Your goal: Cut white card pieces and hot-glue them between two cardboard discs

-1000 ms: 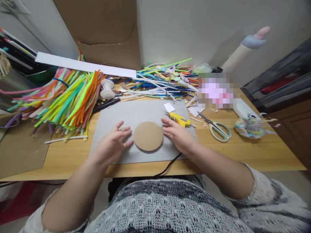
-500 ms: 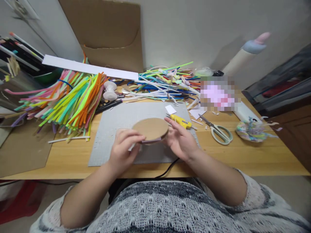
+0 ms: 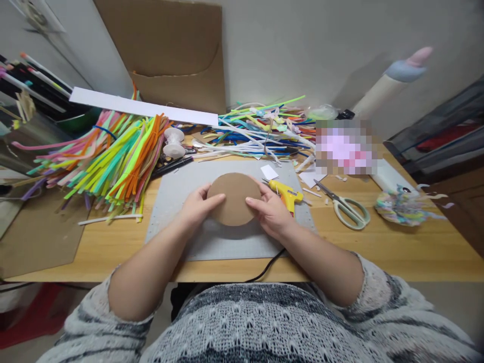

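Note:
Between my hands is a round brown cardboard disc (image 3: 235, 201), its flat face turned up toward me above the grey cutting mat (image 3: 181, 201). My left hand (image 3: 200, 205) grips its left edge, thumb on top and fingers curled behind. On the opposite edge my right hand (image 3: 271, 209) holds it the same way, the fingertips partly hidden. A yellow glue gun (image 3: 288, 195) lies just beyond my right hand, and its black cord (image 3: 266, 268) runs over the table's front edge. The disc's underside is hidden.
Scissors (image 3: 350, 212) and a fluffy multicoloured craft piece (image 3: 401, 206) lie to the right. Bundled pipe cleaners (image 3: 113, 161) fill the left, with a white spool (image 3: 174, 142) beside them. More loose pipe cleaners (image 3: 260, 126) lie behind the mat. A cardboard sheet (image 3: 181, 50) leans on the wall.
The disc has tipped so its face shows more fully. My left thumb has come onto its top, and my right hand has gone from spread fingers to gripping the edge.

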`<move>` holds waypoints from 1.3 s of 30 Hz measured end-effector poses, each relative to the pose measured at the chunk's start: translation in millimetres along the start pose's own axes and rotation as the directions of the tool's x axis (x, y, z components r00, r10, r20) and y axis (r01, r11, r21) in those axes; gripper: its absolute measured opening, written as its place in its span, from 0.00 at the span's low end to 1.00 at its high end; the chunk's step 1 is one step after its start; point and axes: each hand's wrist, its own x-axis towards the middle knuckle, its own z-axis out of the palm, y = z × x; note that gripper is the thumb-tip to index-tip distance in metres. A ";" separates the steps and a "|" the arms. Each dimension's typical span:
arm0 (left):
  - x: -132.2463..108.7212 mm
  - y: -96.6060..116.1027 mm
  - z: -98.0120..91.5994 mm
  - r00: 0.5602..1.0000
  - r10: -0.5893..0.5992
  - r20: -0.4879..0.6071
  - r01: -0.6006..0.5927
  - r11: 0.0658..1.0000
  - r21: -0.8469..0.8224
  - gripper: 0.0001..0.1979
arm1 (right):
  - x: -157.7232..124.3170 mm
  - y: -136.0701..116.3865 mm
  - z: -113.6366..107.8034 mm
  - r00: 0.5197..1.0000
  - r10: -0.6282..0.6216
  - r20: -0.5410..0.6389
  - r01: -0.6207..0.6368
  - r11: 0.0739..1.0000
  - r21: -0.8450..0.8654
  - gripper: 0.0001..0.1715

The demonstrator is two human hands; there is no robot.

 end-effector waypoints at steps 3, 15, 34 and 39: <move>-1.6 -8.7 -2.4 0.994 0.107 0.003 -0.107 0.991 0.078 0.19 | 2.9 9.4 -6.6 0.997 -0.073 -0.022 0.072 0.996 -0.047 0.28; -10.1 -9.8 -2.2 0.945 0.319 0.078 -0.322 0.859 0.397 0.20 | -0.8 18.0 -11.6 0.968 -0.225 0.109 0.250 0.876 -0.413 0.14; -18.9 -11.8 3.9 0.737 0.629 0.247 -0.664 0.606 0.438 0.08 | -10.1 14.1 -9.4 0.775 -0.521 0.358 0.631 0.610 -0.479 0.14; -11.5 -16.1 1.5 0.881 0.474 -0.005 -0.472 0.878 0.075 0.11 | -1.1 17.4 -14.7 0.852 -0.494 0.172 0.517 0.743 -0.425 0.40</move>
